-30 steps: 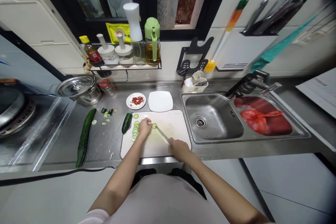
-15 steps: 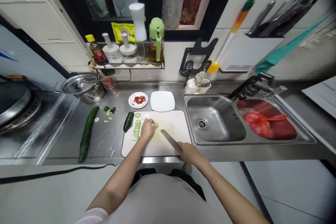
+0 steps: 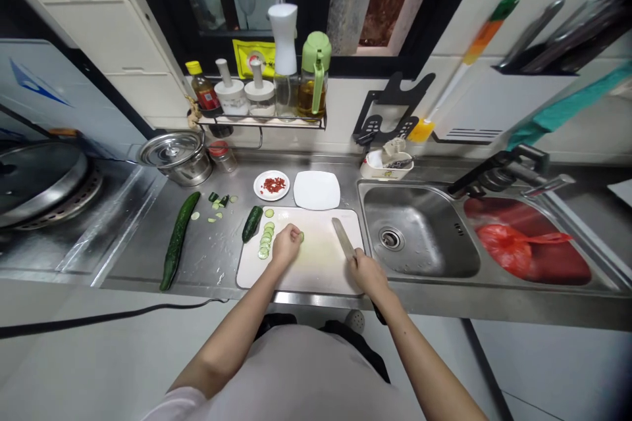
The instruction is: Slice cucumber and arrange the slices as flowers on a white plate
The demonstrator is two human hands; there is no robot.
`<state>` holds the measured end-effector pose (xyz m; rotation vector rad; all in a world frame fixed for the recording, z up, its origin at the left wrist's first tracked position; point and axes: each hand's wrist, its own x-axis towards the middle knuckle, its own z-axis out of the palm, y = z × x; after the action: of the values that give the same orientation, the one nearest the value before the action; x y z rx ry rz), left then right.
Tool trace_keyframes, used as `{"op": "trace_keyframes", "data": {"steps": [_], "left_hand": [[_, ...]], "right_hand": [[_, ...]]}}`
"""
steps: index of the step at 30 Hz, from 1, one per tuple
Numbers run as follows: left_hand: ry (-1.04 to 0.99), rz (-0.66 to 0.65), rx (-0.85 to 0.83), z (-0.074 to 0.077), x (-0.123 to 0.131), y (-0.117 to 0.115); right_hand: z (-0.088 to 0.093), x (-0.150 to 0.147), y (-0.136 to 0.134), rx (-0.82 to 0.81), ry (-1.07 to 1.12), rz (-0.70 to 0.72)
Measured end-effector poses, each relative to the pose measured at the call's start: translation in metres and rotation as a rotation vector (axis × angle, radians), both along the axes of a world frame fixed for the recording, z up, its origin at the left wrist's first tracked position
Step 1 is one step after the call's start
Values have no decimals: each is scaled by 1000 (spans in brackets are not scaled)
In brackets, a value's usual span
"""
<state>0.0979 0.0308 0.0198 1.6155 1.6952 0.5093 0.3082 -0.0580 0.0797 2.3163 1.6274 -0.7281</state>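
My left hand (image 3: 286,245) rests on the white cutting board (image 3: 320,263), fingers curled on a small cucumber piece (image 3: 300,236). A row of cucumber slices (image 3: 265,239) lies just left of it, beside a cucumber stub (image 3: 252,223) at the board's left edge. My right hand (image 3: 366,272) grips the handle of a knife (image 3: 342,237), whose blade lies along the board's right side, pointing away from me.
A whole cucumber (image 3: 178,238) and cut scraps (image 3: 217,205) lie on the steel counter at left. Behind the board stand a plate of red chilli bits (image 3: 271,185) and an empty white plate (image 3: 316,190). A lidded pot (image 3: 174,154) is back left, a double sink (image 3: 419,230) right, holding a red bag (image 3: 511,248).
My right hand has drawn the knife away from the cucumber piece to the board's right side, the blade now pointing away. The left hand stays on the piece. The camera view has shifted.
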Motion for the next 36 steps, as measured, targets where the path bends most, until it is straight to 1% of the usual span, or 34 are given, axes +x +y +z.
{"op": "trace_keyframes", "data": {"steps": [3, 6, 9, 11, 13, 18, 25, 30, 33, 36], "left_hand": [[-45, 83, 13, 3, -18, -17], [-57, 206, 30, 2, -48, -35], [-28, 313, 27, -2, -77, -49], [3, 353, 19, -5, -91, -54], [36, 367, 10, -7, -98, -57], [145, 337, -10, -7, -100, -56], [292, 262, 21, -3, -98, -57], [368, 251, 33, -1, -96, -57], [384, 241, 77, 6, -93, -48], [410, 200, 145, 18, -84, -27]], "right_hand": [[-4, -1, 3, 19, -3, -13], [-7, -1, 5, 28, -10, -11], [-9, -2, 6, 29, -14, 2], [-10, -2, 6, 24, -16, 11], [-11, -1, 7, 16, -22, 15], [-13, 0, 8, 12, -43, 33], [-12, -1, 9, 3, -47, 43], [-11, -1, 9, 2, -41, 41], [-11, -2, 10, -9, -34, 36], [-12, -2, 11, -21, -30, 34]]}}
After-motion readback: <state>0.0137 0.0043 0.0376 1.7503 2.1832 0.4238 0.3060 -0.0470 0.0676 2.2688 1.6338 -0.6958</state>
